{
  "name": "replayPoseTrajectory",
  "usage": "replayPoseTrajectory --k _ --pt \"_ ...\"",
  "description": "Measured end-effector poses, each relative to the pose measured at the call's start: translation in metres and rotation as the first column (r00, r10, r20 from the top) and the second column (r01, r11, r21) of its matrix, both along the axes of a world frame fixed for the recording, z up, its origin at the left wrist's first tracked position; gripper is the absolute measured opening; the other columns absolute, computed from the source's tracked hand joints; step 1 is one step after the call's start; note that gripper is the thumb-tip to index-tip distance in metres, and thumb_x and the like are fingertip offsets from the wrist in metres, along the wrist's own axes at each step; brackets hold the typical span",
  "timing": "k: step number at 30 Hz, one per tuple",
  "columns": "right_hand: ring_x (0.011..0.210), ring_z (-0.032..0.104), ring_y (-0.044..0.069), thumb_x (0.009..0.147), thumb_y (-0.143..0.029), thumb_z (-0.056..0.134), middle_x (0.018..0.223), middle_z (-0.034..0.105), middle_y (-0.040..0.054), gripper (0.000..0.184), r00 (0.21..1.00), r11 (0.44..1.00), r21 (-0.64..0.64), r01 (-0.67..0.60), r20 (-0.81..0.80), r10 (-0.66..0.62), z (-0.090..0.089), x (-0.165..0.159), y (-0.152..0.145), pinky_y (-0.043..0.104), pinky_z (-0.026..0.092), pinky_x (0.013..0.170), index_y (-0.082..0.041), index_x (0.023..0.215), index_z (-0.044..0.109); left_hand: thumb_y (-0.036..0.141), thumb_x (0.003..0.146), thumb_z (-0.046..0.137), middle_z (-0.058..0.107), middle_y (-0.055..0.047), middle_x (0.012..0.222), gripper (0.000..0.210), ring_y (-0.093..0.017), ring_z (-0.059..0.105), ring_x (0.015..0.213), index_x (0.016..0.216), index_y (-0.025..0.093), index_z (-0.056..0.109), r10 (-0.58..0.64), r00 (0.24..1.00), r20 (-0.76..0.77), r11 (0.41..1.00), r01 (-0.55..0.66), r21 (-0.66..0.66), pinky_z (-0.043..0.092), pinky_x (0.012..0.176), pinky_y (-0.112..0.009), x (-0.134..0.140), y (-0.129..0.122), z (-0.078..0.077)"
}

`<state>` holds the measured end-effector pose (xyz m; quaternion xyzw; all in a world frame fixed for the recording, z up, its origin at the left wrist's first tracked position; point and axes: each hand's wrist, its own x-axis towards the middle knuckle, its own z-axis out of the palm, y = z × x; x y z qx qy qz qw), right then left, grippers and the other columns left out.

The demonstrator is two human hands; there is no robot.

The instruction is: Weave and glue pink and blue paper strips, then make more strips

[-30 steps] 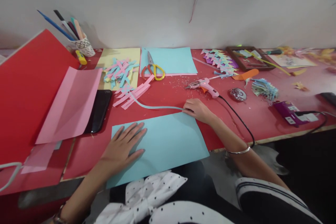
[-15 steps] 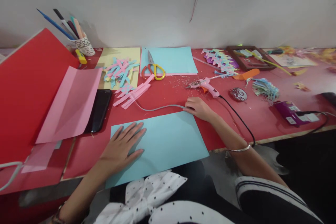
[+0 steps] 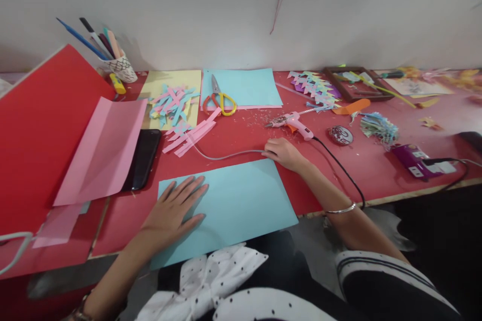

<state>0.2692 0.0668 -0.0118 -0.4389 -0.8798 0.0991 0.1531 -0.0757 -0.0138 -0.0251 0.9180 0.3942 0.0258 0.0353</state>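
My left hand (image 3: 176,208) lies flat with fingers spread on the left part of a light blue sheet of paper (image 3: 241,205). The sheet rests near the table's front edge. At the sheet's far right corner, my right hand (image 3: 284,153) is closed, fingers curled around the end of a thin grey cord (image 3: 229,155). That cord curves left toward some pink paper strips (image 3: 194,138). Just beyond my right hand lies a pink glue gun (image 3: 291,123). Scissors (image 3: 219,100) with red and yellow handles rest on another blue sheet (image 3: 248,85) at the back.
Cut paper strips (image 3: 173,103) are piled on a yellow sheet (image 3: 154,80). On the left are a red board (image 3: 45,135), a pink sheet (image 3: 101,153), a black phone (image 3: 145,158) and a pen cup (image 3: 122,66). A purple power socket (image 3: 412,160) and a wooden tray (image 3: 354,91) stand right.
Both hands keep their places on the paper and the cord. The whole view has shifted very slightly.
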Motion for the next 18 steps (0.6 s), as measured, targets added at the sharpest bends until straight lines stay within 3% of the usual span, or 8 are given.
replayPoseTrajectory --k 10,14,18 --pt "0.06 0.047 0.013 0.09 -0.042 0.03 0.063 0.052 0.0031 0.041 0.992 0.992 -0.004 0.125 -0.03 -0.126 0.007 -0.001 -0.004 0.024 0.032 0.058 -0.018 0.065 0.05 0.053 0.087 0.026 0.043 -0.002 0.137 0.053 -0.019 0.039 0.125 0.133 0.028 0.036 -0.016 0.999 -0.033 1.0 0.016 -0.021 0.027 0.102 -0.038 -0.01 0.001 0.004" --pt "0.059 0.047 0.013 0.09 -0.037 0.032 0.063 0.053 0.003 0.038 0.983 0.984 0.014 0.18 -0.025 -0.18 0.032 -0.01 -0.015 0.023 0.03 0.053 -0.018 0.065 0.052 0.052 0.087 0.026 0.041 -0.004 0.138 0.054 -0.021 0.038 0.126 0.134 0.026 0.035 -0.016 0.999 -0.041 0.997 0.013 -0.081 0.028 0.102 -0.04 -0.003 0.007 0.013" --pt "0.054 0.044 0.011 0.086 -0.034 0.04 0.057 0.049 0.0007 0.034 0.968 0.973 0.007 0.232 -0.1 -0.231 0.072 -0.03 -0.029 0.023 0.028 0.05 -0.017 0.058 0.047 0.048 0.087 0.03 0.04 -0.005 0.139 0.052 -0.021 0.036 0.127 0.134 0.026 0.033 -0.005 1.0 -0.007 0.993 0.004 -0.115 0.029 0.103 -0.041 0.008 0.02 0.017"
